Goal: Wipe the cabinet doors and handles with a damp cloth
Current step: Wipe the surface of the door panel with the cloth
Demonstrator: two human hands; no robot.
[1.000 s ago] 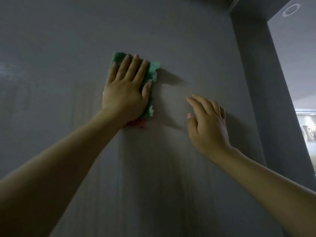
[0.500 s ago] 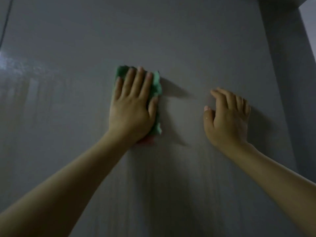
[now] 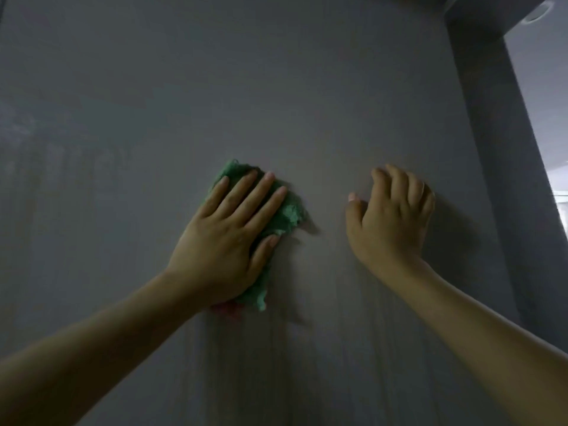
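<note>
Currently: left hand (image 3: 227, 241) flat, pressing green cloth (image 3: 287, 212) on cabinet door (image 3: 276, 87); right hand (image 3: 392, 216) beside, empty, loosely curled. Damp streaks below grip; above looks unwiped, no handles seen.

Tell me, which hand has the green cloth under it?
The left hand: its flat fingers press the green cloth on the door. The right hand holds nothing.

Domestic interior, probably a home, dimly lit. A tall, flat grey cabinet door (image 3: 276, 87) with a faintly glossy, streaked face fills most of the view and meets a matching dark grey side panel (image 3: 498, 167) at the right. Beyond that panel lies a brighter room with a pale ceiling (image 3: 541, 87) carrying a round recessed fitting (image 3: 538, 9).
</note>
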